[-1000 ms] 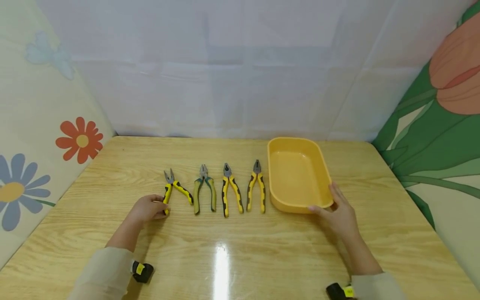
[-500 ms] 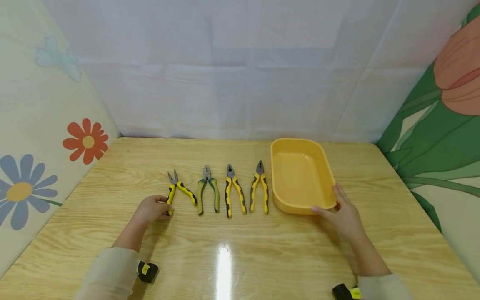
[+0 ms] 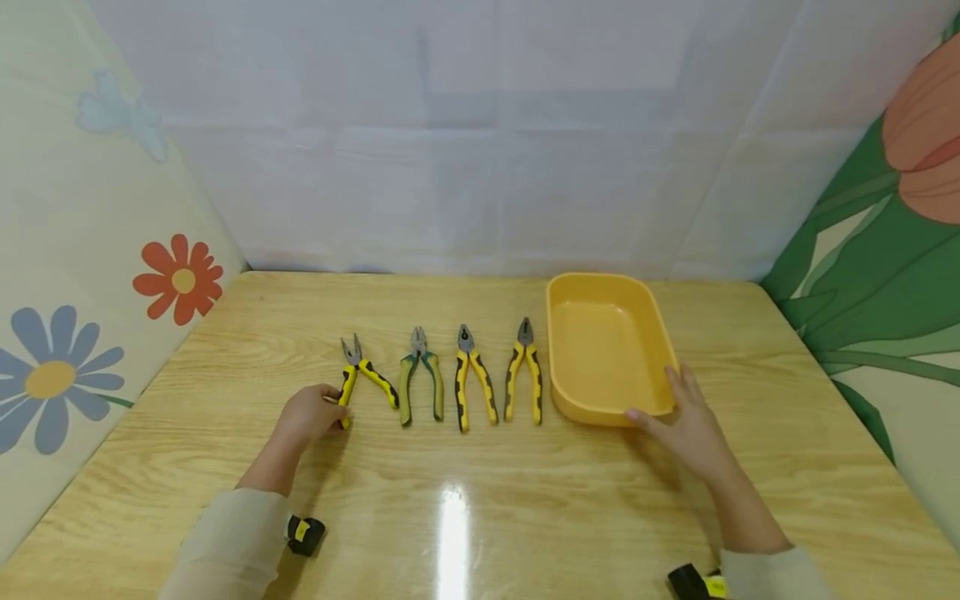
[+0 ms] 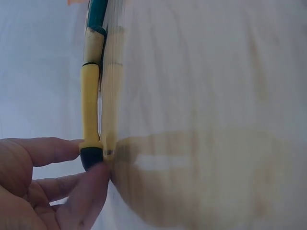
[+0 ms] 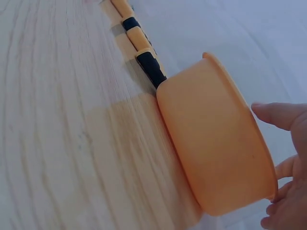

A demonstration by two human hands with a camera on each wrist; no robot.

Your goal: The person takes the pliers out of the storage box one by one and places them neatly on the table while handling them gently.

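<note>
My left hand [image 3: 309, 413] pinches the lower end of the left handle of the leftmost yellow-and-black pliers [image 3: 357, 363], which lie with handles spread on the table. In the left wrist view thumb and fingers meet around the handle's dark tip [image 4: 91, 157]. To their right are green-handled pliers [image 3: 407, 392] and two more yellow-and-black pliers, one [image 3: 462, 392] beside the other [image 3: 513, 385]. At the right stands a yellow plastic basin [image 3: 611, 358]. My right hand [image 3: 693, 437] holds its near right corner, thumb on the near rim, fingers along the right side.
The wood-grain table [image 3: 390, 508] carries everything. A white cloth [image 3: 480, 183] hangs behind its far edge. Flower-printed panels [image 3: 67, 250] flank both sides. A black device with a yellow label is on each wrist, the left device [image 3: 306, 536] resting near the table.
The whole scene has shifted slightly right in the head view. Both hands keep their hold, and the pliers and basin stay in the same places relative to each other.
</note>
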